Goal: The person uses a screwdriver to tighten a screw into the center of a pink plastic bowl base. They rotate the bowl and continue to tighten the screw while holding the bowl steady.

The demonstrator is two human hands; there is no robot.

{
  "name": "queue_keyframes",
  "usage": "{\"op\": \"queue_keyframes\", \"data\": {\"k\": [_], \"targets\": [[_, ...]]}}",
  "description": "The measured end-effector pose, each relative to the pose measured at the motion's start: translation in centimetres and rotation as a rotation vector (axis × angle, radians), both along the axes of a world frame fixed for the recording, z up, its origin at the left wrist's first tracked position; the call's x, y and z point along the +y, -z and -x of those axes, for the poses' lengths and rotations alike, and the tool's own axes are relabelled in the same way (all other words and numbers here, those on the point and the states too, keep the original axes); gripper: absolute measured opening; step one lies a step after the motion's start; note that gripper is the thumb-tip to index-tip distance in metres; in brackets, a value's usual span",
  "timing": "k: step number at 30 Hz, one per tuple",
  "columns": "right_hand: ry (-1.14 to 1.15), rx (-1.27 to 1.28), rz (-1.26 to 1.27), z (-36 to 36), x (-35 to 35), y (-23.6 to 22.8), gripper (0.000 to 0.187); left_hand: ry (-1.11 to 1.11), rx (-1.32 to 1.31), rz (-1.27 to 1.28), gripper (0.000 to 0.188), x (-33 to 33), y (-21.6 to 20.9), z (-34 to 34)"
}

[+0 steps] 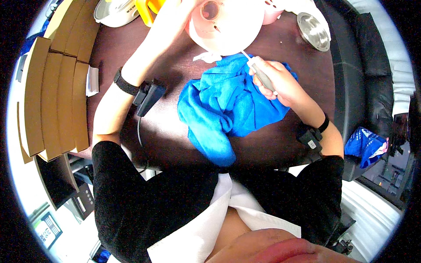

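Observation:
My right hand (279, 81) is closed round the grey and white handle of a screwdriver (262, 75). Its thin shaft points up and left, with the tip near the rim of a white round appliance part (237, 28). That part has a copper-coloured ring around a round opening and a small dark spot below it. At the top edge, my left hand (183, 8) lies against the left side of the white part; its fingers are cut off by the picture edge. A crumpled blue cloth (228, 98) spreads over the dark table under and beside my right hand.
Metal bowl (313, 31) at the far right; white pot-like appliance (115, 13) and yellow object (149, 11) at the far left. Cardboard boxes (55, 96) line the left side. A black sofa (351, 79) stands right, holding a blue bag (365, 147). Both wrists wear strapped black devices.

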State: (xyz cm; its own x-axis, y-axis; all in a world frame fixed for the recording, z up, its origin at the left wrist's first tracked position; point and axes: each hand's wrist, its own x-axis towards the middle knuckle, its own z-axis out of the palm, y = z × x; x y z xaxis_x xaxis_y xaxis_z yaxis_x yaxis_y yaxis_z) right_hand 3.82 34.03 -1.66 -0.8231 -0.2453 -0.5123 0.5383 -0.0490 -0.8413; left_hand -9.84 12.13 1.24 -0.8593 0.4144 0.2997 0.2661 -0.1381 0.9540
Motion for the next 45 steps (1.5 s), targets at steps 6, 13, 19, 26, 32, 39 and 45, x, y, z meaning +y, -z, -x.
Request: {"op": "queue_keyframes", "data": {"k": [6,13,19,26,32,39,45], "targets": [[0.038,-0.001,0.05,0.2,0.3,0.3,0.039,0.07,-0.155,0.008,0.049,-1.0,2.0,0.9],[0.073,-0.036,0.001,0.3,-0.1,0.2,0.038,0.062,-0.11,-0.007,0.049,-0.5,2.0,0.6],[0.071,-0.046,-0.044,0.4,-0.2,0.3,0.038,0.033,-0.111,0.016,0.047,-0.1,1.9,-0.2],[-0.057,0.233,-0.513,2.0,-0.4,-0.3,0.04,-0.082,0.085,0.301,0.044,-0.4,2.3,0.7],[-0.181,0.898,-1.215,2.8,0.2,-0.9,0.04,-0.027,0.259,0.403,0.045,-0.5,-0.5,-1.0],[-0.067,0.022,-0.327,2.9,-0.7,-0.8,0.037,-0.178,0.102,0.304,0.033,-1.1,2.5,1.2],[-0.151,0.156,-0.585,3.2,-1.0,-1.5,0.042,-0.164,0.262,0.361,0.03,-1.6,3.4,2.0]]}}
